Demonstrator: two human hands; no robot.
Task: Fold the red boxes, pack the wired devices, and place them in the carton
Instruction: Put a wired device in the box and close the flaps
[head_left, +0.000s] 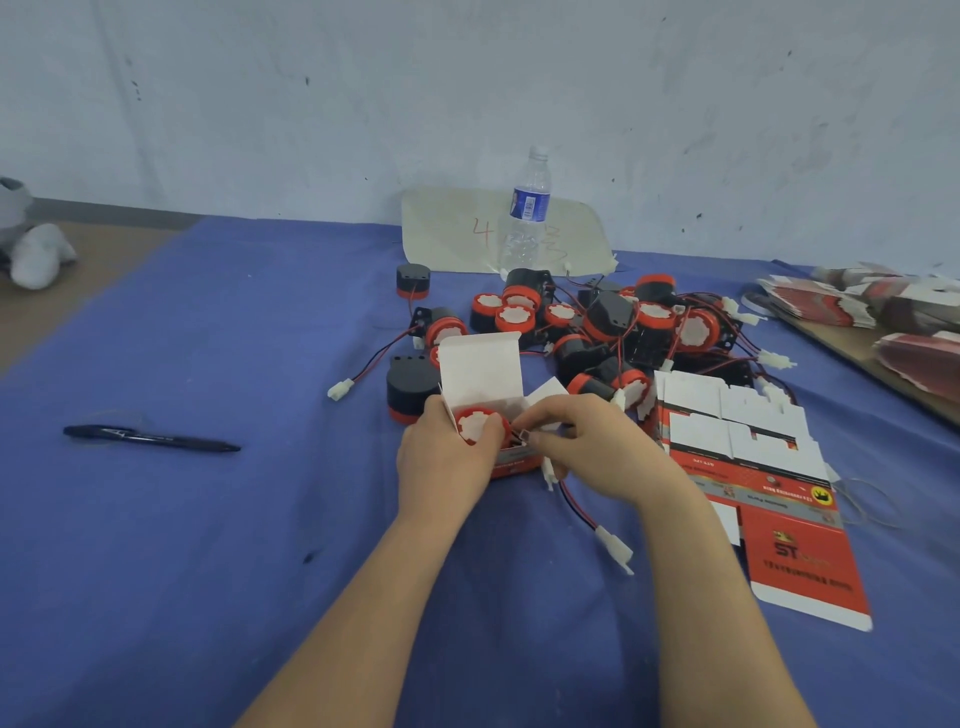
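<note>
Head | left fingers (436, 415) grip red box (511, 462) | right fingers (540, 421) pinch wire (576, 506) | device pile (613, 322) behind, flat boxes (753, 467) right, pen (150, 439) left

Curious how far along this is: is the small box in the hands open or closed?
Open. On the box, the white lid flap stands upright, and a wired device sits visible inside.

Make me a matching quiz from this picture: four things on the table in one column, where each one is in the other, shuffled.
1 pen
2 water bottle
3 open red box
4 flat box blanks

A upright at the back
B held open in the middle
C lying alone on the left
D spread flat on the right

Pairs: 1-C, 2-A, 3-B, 4-D
</note>
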